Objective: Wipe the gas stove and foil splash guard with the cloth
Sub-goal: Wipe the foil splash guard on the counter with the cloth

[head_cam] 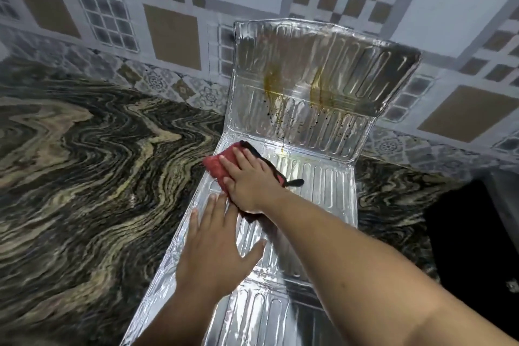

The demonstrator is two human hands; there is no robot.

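Marbled tabletop (84, 177) carries the foil splash guard (323, 191), frame centre, far panel propped on the tiled wall. Thin, springy, crease-prone: brace flat. Left hand (216, 241) presses it, fingers straight. Right hand (250, 180) flat on soft red cloth (217, 164). No containers.

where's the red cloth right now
In the head view, the red cloth lies on the flat silver foil splash guard, left of centre, pressed under the right hand.
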